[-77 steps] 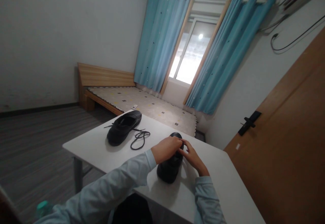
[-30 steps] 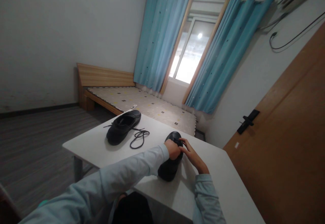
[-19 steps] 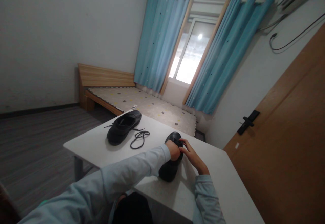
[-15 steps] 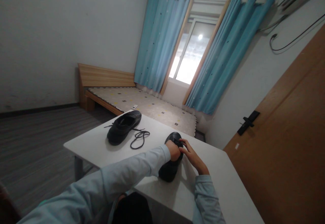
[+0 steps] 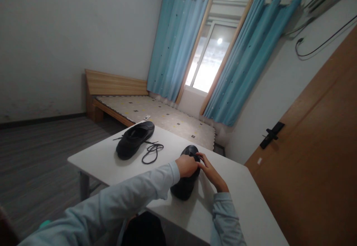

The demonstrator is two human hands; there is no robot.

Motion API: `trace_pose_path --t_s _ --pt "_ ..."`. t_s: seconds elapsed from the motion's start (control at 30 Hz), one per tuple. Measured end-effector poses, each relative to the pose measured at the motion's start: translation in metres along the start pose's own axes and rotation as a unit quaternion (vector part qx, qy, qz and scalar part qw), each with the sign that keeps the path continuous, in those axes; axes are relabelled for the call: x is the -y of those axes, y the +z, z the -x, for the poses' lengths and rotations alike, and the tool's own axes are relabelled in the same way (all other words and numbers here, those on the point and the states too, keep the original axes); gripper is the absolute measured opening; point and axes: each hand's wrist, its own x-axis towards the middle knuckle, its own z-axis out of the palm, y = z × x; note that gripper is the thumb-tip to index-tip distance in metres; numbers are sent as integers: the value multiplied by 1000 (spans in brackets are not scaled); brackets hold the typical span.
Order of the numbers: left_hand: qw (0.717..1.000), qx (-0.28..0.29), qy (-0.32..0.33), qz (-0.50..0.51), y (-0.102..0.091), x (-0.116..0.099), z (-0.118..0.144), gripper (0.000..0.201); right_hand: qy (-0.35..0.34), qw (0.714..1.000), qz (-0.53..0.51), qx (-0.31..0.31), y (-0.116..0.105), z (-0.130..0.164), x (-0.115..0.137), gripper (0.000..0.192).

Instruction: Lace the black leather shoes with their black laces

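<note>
A black shoe (image 5: 184, 186) lies on the white table (image 5: 111, 162) right in front of me, toe pointing away. My left hand (image 5: 186, 165) rests on top of it with the fingers curled at the lacing area. From the right side, my right hand (image 5: 210, 173) touches the same spot, fingertips pinched at the shoe's upper. What the fingers pinch is too small to see. A second black shoe (image 5: 134, 139) lies farther off on the table, with a loose black lace (image 5: 152, 152) coiled beside it.
A wooden door (image 5: 315, 156) with a black handle stands close on the right. Beyond the table are a low bed (image 5: 156, 114), blue curtains (image 5: 178, 45) and a window. Grey floor lies to the left. A teal object (image 5: 44, 223) shows low at the left.
My left hand has drawn back slightly toward me along the near shoe, and the shoe shifted a little with it. The far shoe and the loose lace have not moved.
</note>
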Motion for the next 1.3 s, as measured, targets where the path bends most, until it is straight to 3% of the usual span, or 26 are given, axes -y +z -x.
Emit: trace_pose_path --t_s 0.17,0.37,0.63,0.93,1.07,1.3 --pt "999 -30 -14 1 -6 -1 6 14 6 1000 -9 -3 1 1 5 43" --pt "998 -62 -29 -7 -15 -2 13 29 11 1000 -11 -3 1 5 17 45" --pt "999 -21 18 42 -19 10 16 20 19 1000 -22 8 1 7 18 44" --pt "999 -19 -20 29 -29 6 18 28 14 999 -31 14 2 6 16 47" --pt "999 3 -18 34 -35 5 23 19 19 999 -32 11 2 6 16 46" --pt "995 -93 -40 -24 -29 -8 34 33 11 999 -32 -5 4 7 16 45"
